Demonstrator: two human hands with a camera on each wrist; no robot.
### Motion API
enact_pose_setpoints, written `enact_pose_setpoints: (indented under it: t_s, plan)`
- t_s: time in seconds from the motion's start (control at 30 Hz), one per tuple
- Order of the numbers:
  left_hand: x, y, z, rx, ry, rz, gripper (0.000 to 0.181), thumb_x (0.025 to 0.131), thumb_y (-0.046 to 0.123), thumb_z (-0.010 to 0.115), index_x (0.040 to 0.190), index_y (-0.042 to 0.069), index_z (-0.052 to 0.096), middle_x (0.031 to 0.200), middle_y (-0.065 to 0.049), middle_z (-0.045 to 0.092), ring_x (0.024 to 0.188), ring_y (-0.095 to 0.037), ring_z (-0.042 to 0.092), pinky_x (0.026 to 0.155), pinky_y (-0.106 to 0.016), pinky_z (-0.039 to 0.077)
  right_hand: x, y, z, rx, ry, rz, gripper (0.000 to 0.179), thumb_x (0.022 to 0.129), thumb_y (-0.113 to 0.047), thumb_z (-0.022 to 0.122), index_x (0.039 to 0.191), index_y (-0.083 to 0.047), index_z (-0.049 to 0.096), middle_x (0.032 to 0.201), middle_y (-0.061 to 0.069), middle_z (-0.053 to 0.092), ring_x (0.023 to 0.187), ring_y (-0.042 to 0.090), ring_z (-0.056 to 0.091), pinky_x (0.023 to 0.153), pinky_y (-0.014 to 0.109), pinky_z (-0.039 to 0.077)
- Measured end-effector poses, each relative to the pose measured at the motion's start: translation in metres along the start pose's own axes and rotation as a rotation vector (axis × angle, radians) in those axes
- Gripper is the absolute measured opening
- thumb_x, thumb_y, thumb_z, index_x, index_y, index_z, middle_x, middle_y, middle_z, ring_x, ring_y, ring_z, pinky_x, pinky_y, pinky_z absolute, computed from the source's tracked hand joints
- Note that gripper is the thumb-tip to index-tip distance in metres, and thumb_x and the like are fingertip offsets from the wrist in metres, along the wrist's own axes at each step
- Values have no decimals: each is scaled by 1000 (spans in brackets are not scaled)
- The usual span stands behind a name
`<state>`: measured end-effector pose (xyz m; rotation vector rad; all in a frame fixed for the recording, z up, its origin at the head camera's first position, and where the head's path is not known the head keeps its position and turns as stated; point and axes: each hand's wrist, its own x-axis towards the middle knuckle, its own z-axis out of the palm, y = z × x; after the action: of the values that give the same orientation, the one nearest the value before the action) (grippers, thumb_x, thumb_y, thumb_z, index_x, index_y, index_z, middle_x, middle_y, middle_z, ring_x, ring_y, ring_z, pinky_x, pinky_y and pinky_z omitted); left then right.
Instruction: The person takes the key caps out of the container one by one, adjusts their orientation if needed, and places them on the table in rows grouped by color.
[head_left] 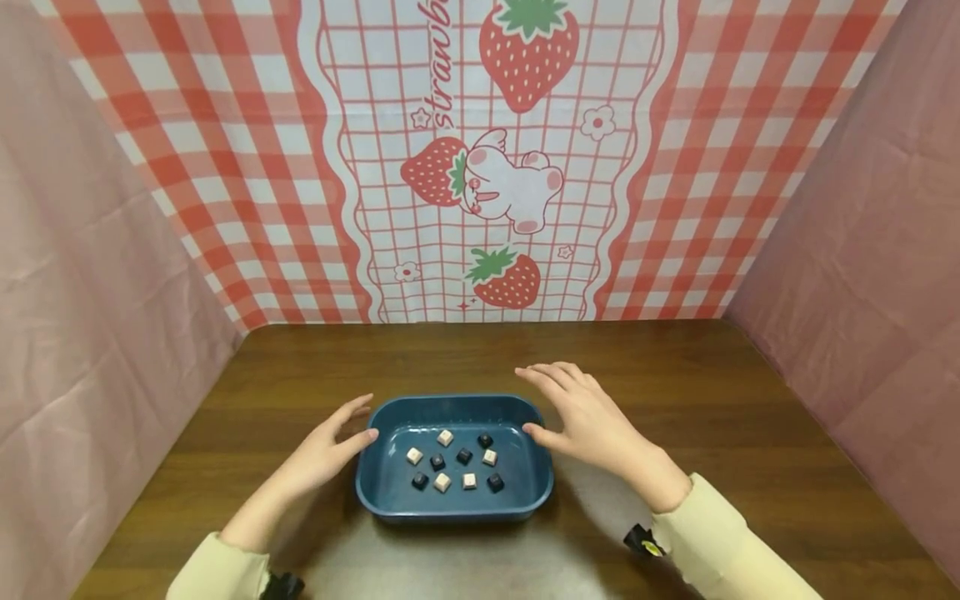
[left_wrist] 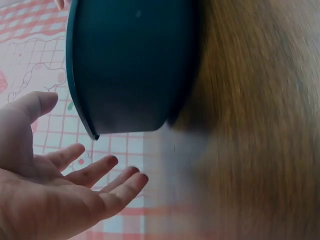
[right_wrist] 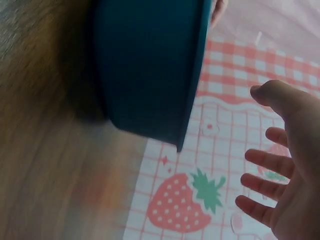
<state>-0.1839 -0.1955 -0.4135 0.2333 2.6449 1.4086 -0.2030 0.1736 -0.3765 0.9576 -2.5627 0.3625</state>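
Observation:
A blue rectangular tray (head_left: 453, 513) stands on the table with several small keycaps inside, some black, some cream. One cream keycap (head_left: 446, 437) lies toward the back, and a black keycap (head_left: 495, 482) is at the front right. At the tray's left end my left hand (head_left: 328, 446) is held with fingers spread, thumb by the rim. My right hand (head_left: 588, 417) is at the other end, its thumb near the right rim and its fingers extended behind. In both wrist views a gap shows between the fingers and the tray's outer wall (left_wrist: 130, 65). Neither hand holds anything.
The brown wooden table (head_left: 300, 358) runs back to a red and white checked cloth (head_left: 285, 167) printed with strawberries. Pink fabric (head_left: 862, 250) hangs at both sides. A dark band (head_left: 643, 540) is at the right cuff.

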Motion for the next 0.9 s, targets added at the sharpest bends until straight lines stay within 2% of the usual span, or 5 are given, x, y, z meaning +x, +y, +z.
enact_pose_setpoints:
  t_s: [0.1, 0.23, 0.37, 0.63, 0.9]
  plan:
    - [2, 1, 3, -146, -38, -45, 57, 94, 24, 56, 144, 9, 34, 142, -24, 40, 123, -37, 46, 92, -47, 46, 8, -5, 7, -8, -24, -43, 67, 77, -41, 73, 136, -19, 49, 130, 2, 54, 117, 22, 46, 93, 46, 43]
    - [4, -1, 6, -279, -66, -112, 53, 95, 22, 54, 144, 10, 36, 141, -24, 40, 119, -33, 48, 85, -42, 48, 16, -14, 18, 4, -59, -103, 60, 77, -40, 74, 130, -18, 55, 126, 0, 56, 114, 19, 48, 92, 42, 44]
    - [6, -7, 7, -405, -87, -155, 53, 95, 17, 53, 144, 11, 35, 139, -22, 42, 113, -30, 51, 85, -41, 48, 21, -22, 29, 40, -92, -156, 53, 76, -39, 75, 123, -18, 60, 120, -2, 59, 110, 17, 49, 87, 39, 45]
    - [7, -17, 5, -574, -168, -127, 60, 91, 4, 46, 146, 1, 23, 141, -28, 34, 103, -23, 55, 82, -40, 49, 21, -35, 53, 80, -156, -262, 40, 78, -34, 74, 114, -19, 64, 114, -5, 62, 106, 15, 52, 86, 36, 46]
    - [7, -20, 4, -648, -204, -111, 62, 91, 4, 46, 146, -3, 19, 138, -26, 35, 101, -17, 55, 81, -40, 49, 23, -45, 68, 59, -210, -330, 30, 82, -38, 70, 107, -21, 66, 102, -8, 63, 91, 11, 50, 75, 29, 42]
